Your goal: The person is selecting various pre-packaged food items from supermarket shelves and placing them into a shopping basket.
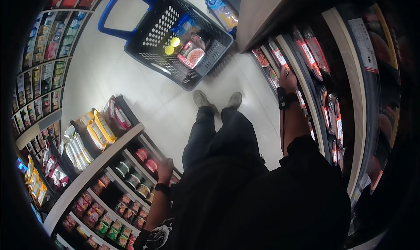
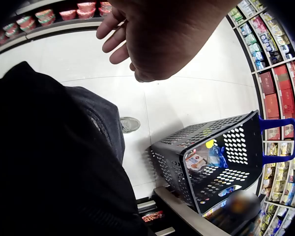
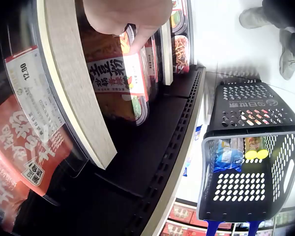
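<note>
Your black shirt [image 1: 262, 197], left hand [image 2: 160, 42] loosely spread, right hand [image 3: 130, 14] touching a food box [image 3: 115, 76], can't tell if pinching

"12.80" on a price label [image 3: 32, 88], "土豆粉" on a package [image 3: 113, 76], "20%" on a red box [image 1: 191, 55]

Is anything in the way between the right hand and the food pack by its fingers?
Nothing that I can see: a finger of the right hand lies right against the food pack.
</note>
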### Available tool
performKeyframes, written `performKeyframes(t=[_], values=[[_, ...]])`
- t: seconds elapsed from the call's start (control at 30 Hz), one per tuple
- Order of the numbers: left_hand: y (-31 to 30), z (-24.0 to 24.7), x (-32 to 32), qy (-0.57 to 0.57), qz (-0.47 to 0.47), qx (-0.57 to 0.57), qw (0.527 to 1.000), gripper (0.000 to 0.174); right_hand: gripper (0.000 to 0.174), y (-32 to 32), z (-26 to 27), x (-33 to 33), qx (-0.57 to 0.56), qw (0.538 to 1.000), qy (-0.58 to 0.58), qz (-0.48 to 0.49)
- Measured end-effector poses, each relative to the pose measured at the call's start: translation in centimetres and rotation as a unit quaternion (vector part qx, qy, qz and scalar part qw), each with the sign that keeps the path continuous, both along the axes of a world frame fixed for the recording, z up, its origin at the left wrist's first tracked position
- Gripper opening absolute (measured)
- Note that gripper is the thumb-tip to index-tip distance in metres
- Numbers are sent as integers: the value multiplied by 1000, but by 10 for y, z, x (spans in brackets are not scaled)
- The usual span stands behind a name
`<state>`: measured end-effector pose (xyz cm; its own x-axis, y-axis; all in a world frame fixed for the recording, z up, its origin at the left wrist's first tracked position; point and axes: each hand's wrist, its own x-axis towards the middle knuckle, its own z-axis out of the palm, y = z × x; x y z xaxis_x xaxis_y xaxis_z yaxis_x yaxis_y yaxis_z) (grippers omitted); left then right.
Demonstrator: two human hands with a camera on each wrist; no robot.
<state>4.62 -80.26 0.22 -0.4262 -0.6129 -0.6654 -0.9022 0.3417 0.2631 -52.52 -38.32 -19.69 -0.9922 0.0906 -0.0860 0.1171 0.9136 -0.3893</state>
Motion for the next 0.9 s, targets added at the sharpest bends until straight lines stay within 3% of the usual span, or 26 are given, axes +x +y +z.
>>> performKeyframes(t=[0.13, 0.27, 0.33, 0.37, 0.47, 0.57, 0.63, 0.67, 0.73, 0.77, 0.8, 0.83, 0.87, 0.9], values=[[11, 9, -16, -19, -12, 42, 999, 30, 68, -3, -5, -4, 10, 1000, -6, -23], [0, 5, -22, -26, -38, 63, 997, 29, 70, -15, 23, 2, 41, 996, -73, -27], [0, 23, -39, -78, 2, 67, 995, 30, 69, 9, 4, 3, 115, 987, -73, 86], [-4, 6, -12, -10, -6, -2, 1000, 33, 66, -1, 10, 1, 104, 986, -100, 88], [-9, 41, -42, -72, 83, 19, 994, 38, 56, -14, 45, -2, 32, 982, -187, 18], [-28, 22, -32, -40, 56, -22, 997, 33, 42, 3, 37, 12, -107, 987, -59, 107], [-38, 26, -58, -25, 71, -13, 997, 34, 35, 9, 25, 23, -241, 961, -72, 119], [-47, 22, -71, 2, 55, -18, 998, 35, 27, 9, 6, 29, -368, 914, -157, 61], [-64, 19, -110, 67, 13, -46, 997, 35, 22, 10, -33, 43, -578, 754, -283, -129], [-71, 25, -134, 104, -11, -70, 992, 35, 15, -22, 45, 65, -420, 859, -289, -49], [-80, 30, -158, 130, -9, -74, 989, 35, 9, -19, 28, 75, -534, 729, -383, -190], [-91, 33, -181, 155, -8, -78, 985, 36, 14, -12, 5, 91, -523, 717, -438, -142], [-107, 33, -203, 167, -17, -75, 983, 36, 18, -23, 25, 108, -450, 754, -473, -78], [-123, 31, -224, 178, -27, -70, 981, 37, 24, -39, 44, 123, -393, 774, -489, -79]])
